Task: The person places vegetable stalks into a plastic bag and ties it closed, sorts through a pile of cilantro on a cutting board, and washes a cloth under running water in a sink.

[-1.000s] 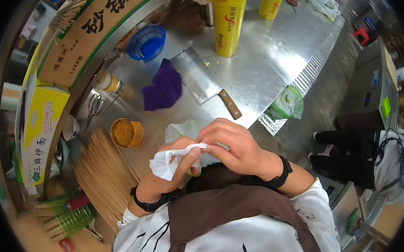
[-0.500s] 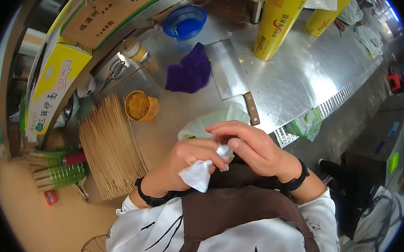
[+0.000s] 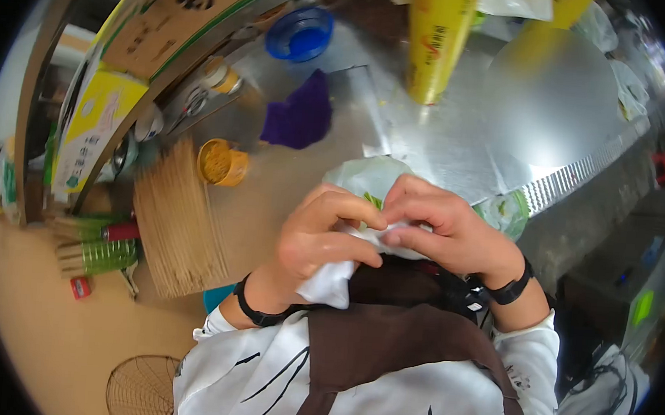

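Between my two hands, close in front of the brown apron, is a crumpled white sheet (image 3: 329,284); I cannot tell whether it is tissue, cloth or thin plastic. My left hand (image 3: 319,230) grips it with thumb and fingers curled, and its lower end hangs below the palm. My right hand (image 3: 443,227) pinches the upper part, fingertips close to those of the left. Just beyond the hands lies a pale translucent plastic bag (image 3: 373,173) with something green at its opening, partly hidden by my fingers. A cleaver's blade (image 3: 369,121) lies behind the bag; its handle is not visible.
Left of the hands lies a bundle of wooden skewers (image 3: 177,227) beside a yellow cup (image 3: 231,168) of orange-brown powder. Farther back are a purple cloth (image 3: 300,113), a blue bowl (image 3: 300,35) and a tall yellow cling-film roll (image 3: 436,45). Another bag (image 3: 508,212) sits at the counter's edge.
My right hand has come down from above the left and now pinches the white sheet. The sheet is stretched between both hands. The view has shifted slightly.
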`<state>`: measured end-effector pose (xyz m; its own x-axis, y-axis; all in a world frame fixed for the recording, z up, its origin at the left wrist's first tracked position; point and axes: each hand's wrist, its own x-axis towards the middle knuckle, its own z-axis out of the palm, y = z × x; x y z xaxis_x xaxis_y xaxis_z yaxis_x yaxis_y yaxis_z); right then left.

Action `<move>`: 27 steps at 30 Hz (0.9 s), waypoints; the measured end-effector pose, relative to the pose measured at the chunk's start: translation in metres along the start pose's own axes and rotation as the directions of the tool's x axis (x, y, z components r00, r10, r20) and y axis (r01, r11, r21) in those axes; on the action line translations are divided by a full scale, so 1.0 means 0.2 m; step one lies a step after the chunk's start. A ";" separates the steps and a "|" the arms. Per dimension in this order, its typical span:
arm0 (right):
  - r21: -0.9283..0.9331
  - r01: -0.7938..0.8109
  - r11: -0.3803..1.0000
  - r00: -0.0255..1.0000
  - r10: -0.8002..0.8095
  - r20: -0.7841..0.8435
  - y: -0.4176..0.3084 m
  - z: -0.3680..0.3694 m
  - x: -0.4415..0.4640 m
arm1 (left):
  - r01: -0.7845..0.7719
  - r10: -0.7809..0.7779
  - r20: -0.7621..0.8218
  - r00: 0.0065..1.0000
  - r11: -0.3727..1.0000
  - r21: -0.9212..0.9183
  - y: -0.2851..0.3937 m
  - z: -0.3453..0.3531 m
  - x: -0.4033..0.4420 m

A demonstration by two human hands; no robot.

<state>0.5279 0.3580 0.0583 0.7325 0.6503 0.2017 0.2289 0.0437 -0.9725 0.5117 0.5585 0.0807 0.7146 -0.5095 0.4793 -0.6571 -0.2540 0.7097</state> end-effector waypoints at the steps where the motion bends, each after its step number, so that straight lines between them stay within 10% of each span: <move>1: -0.019 -0.013 1.000 0.999 0.012 -0.032 -0.02 -0.02 -0.02 | -0.035 0.038 0.043 0.998 0.998 -0.053 0.00 0.01 0.05; 4: -0.680 0.187 0.709 0.907 -0.391 -0.158 -0.08 -0.09 -0.10 | -0.062 0.073 0.110 0.991 0.993 -0.104 0.00 0.06 0.16; 7: -0.767 0.069 0.638 0.847 -0.443 -0.292 -0.12 -0.17 -0.24 | -0.138 0.148 0.037 0.988 0.969 -0.204 0.02 0.06 0.24; 12: -0.663 -0.466 0.586 0.727 -0.175 -0.665 0.13 -0.39 -0.71 | 0.050 -0.065 -0.034 0.997 0.937 -0.346 -0.30 0.01 0.06; 17: -0.441 -0.552 0.708 0.550 -0.089 -0.831 0.21 -0.15 -0.90 | 0.084 -0.045 0.082 0.996 0.819 -0.568 -0.36 0.18 0.06; 21: -0.179 -0.009 0.984 0.433 -0.158 -0.887 0.22 -0.02 -0.81 | 0.270 -0.114 0.249 0.962 0.559 -0.784 -0.35 0.27 0.14; 25: 0.333 0.389 0.859 0.684 -0.027 -0.729 0.06 0.04 -0.66 | 0.455 0.092 0.535 0.840 0.419 -0.786 -0.34 0.29 0.28; 27: 0.338 0.394 0.855 0.606 0.035 -0.795 0.09 0.04 -0.68 | 0.367 0.007 0.416 0.909 0.455 -0.811 -0.15 0.29 0.32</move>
<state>0.4278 0.2756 0.0126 0.9615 -0.2071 0.1808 0.2672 0.5497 -0.7915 0.5631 0.4861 0.0595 0.5454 -0.8071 0.2263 0.1581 0.3642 0.9178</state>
